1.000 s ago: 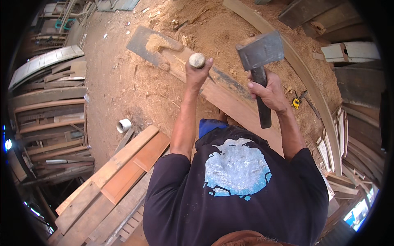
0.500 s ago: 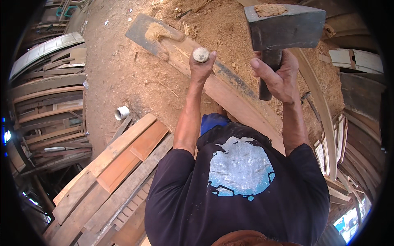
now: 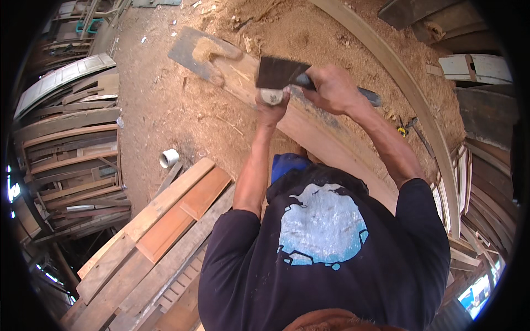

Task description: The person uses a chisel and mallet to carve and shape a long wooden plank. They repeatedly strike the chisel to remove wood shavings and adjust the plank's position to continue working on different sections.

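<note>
My left hand [image 3: 270,113] is closed around the upright round handle of a chisel [image 3: 271,97]. Only its pale, worn end shows; the blade is hidden beneath the fist. In my right hand [image 3: 335,91] is a mallet [image 3: 280,73], gripped by its dark handle. Its dark blocky head, slightly blurred, is right at the chisel's end; whether the two touch I cannot tell. Below both hands a long wooden plank [image 3: 309,132] lies slantwise, its far left end grey, with a rounded cut-out partly filled with wood dust.
Wood shavings [image 3: 287,27] cover the ground around the plank. Stacked boards [image 3: 165,220] are at the near left, beside a white cup-like container [image 3: 169,158]. A long curved timber [image 3: 408,77] runs along the right. A small yellow-and-black object [image 3: 402,131] lies near it. More timber [image 3: 72,132] is piled at left.
The mallet has swung down and left from its raised position to the chisel's end, my right hand moving with it. My left hand keeps its grip in nearly the same place.
</note>
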The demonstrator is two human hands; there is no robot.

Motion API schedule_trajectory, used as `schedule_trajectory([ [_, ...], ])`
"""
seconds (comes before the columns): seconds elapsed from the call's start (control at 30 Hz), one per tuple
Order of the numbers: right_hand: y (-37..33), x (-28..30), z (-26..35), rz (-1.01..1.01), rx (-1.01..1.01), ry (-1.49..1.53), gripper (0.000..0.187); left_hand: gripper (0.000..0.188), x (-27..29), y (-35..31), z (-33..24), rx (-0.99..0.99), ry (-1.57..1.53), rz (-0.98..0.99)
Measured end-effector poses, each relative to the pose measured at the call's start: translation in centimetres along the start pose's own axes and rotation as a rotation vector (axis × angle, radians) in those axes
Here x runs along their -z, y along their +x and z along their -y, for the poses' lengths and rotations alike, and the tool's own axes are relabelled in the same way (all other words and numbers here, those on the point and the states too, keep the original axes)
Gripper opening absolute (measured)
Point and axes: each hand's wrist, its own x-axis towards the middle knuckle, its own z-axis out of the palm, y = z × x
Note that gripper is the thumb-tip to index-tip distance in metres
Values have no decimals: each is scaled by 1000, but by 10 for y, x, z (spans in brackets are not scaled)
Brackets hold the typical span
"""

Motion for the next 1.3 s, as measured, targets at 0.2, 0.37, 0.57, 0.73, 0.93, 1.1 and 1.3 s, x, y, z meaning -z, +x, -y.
schedule_trajectory([
  [0.2, -5, -11, -1, -10, 84, 112, 25, 25, 6, -13, 39, 161, -117, 162],
  [0.37, -11, -13, -16, 12, -32, 35, 28, 28, -4, 5, -11, 56, -104, 20],
  [0.57, -32, -3, 1, -167, -69, 453, 25, 19, -6, 19, 17, 90, -174, -140],
  [0.73, -47, 27, 12, -310, -38, 590, 22, 23, -7, 23, 17, 150, -129, -100],
  [0.93, -51, 58, 30, -479, 96, 768, 23, 22, -4, 12, 15, 143, -94, 34],
  [1.1, -35, 48, 38, -587, 202, 590, 10, 19, -14, 3, 5, 85, -80, 42],
  [1.3, -9, -7, -17, 31, -63, -117, 16, 20, -13, 4, 4, 87, -11, 53],
])
